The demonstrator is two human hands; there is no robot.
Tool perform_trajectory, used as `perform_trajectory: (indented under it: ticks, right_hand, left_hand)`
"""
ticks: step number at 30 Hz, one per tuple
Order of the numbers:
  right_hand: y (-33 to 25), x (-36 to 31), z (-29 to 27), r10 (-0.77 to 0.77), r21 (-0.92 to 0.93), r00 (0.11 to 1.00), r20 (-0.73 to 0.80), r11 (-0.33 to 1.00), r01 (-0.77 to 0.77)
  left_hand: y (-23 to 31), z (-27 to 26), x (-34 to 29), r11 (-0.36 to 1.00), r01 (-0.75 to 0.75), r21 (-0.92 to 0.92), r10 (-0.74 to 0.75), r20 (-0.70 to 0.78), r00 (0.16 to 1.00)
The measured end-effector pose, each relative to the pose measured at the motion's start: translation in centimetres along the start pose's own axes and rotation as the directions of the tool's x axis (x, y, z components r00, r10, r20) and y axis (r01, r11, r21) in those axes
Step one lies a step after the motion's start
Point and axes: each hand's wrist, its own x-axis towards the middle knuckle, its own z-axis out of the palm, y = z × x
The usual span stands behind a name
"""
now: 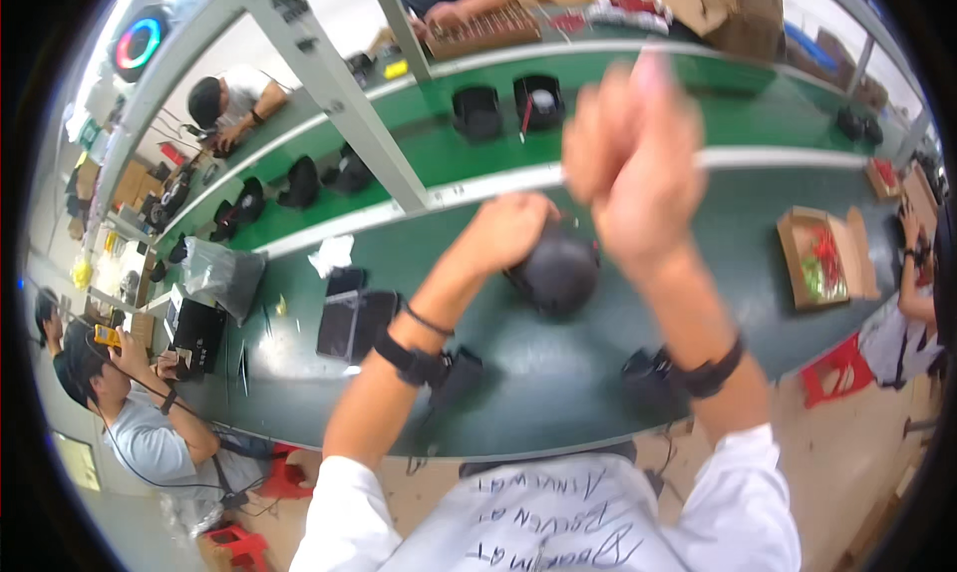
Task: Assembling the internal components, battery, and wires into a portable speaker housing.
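Note:
A black, rounded, dome-like object (pixel 558 272) rests on the green table in front of me. My left hand (pixel 506 235) is closed over its upper left edge, with the fingertips partly hidden. Raised above the table just right of it, my right hand (pixel 638 158) is smeared by motion. Its fingers look curled together, and whatever they may hold cannot be made out. Both wrists carry black straps; small black devices (pixel 455 376) show beside them.
Left on the table (pixel 478 412) lie a dark flat tray (pixel 357 323), white tissue (pixel 332 256) and a grey plastic bag (pixel 225 278). An open cardboard box (pixel 797 263) of red and green pieces stands right. Beyond a white rail, black shells (pixel 539 101) line a green belt. Co-workers sit around.

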Motion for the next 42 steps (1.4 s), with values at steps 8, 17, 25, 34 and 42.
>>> perform_trajectory:
  ticks: [8, 17, 25, 34, 42]
  right_hand:
    - [3.7, -3.1, -1.8, 0.204, 0.066, 0.978, -0.04, 0.977, -0.202]
    - [4.0, -5.7, -2.7, 0.235, 0.135, 0.96, -0.149, 0.967, -0.216]
    - [0.0, -14.9, -7.1, 0.293, -0.745, 0.946, -0.137, 0.599, -0.293]
    - [-0.2, -16.0, -4.0, 0.287, -0.697, 0.955, -0.07, 0.671, -0.253]
    - [-1.3, -13.8, -4.7, 0.273, -0.743, 0.96, -0.062, 0.63, -0.227]
  left_hand:
    - [-0.2, -1.5, -0.1, 0.985, 0.023, -0.171, -0.003, 0.114, 0.993]
    - [1.0, -1.7, -2.2, 0.869, 0.014, -0.495, 0.004, 0.036, 0.999]
    - [2.4, 1.2, -10.3, 0.873, -0.303, -0.382, 0.083, -0.497, 0.864]
    - [8.4, -0.4, -9.4, 0.621, -0.319, -0.716, -0.121, -0.49, 0.864]
    - [6.9, -1.4, -7.5, 0.588, -0.272, -0.762, -0.026, -0.355, 0.935]
